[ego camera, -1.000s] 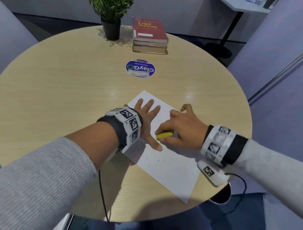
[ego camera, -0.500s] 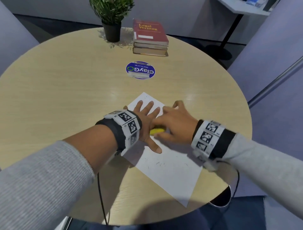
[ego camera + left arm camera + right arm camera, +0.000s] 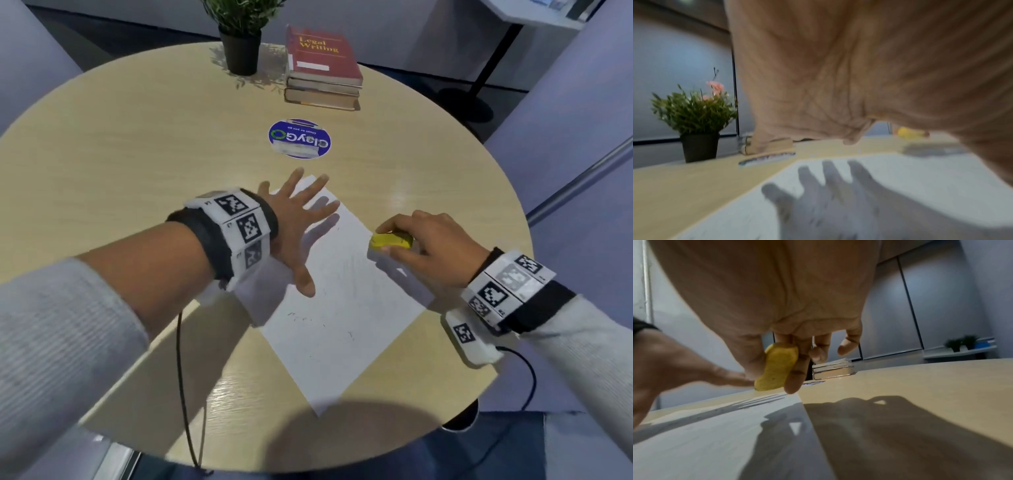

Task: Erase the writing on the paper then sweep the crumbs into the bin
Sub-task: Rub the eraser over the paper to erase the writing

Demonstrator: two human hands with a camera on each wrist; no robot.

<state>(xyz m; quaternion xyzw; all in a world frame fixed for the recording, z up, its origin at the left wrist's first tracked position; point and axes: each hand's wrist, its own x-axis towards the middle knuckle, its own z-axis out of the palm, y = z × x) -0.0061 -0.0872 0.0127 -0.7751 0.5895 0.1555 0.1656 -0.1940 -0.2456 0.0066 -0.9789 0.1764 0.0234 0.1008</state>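
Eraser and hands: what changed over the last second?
The right hand, gripping the yellow eraser, lifted off the paper and pulled right to its edge. The left hand rose from pressing the sheet, fingers spread above it. Paper, crumbs, books and plant stayed put.

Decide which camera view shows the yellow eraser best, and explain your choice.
The right wrist view: the eraser fills the centre, sharp, pinched by the right hand. The head view shows it small, partly covered by fingers. The left wrist view shows only a blurred yellow patch.
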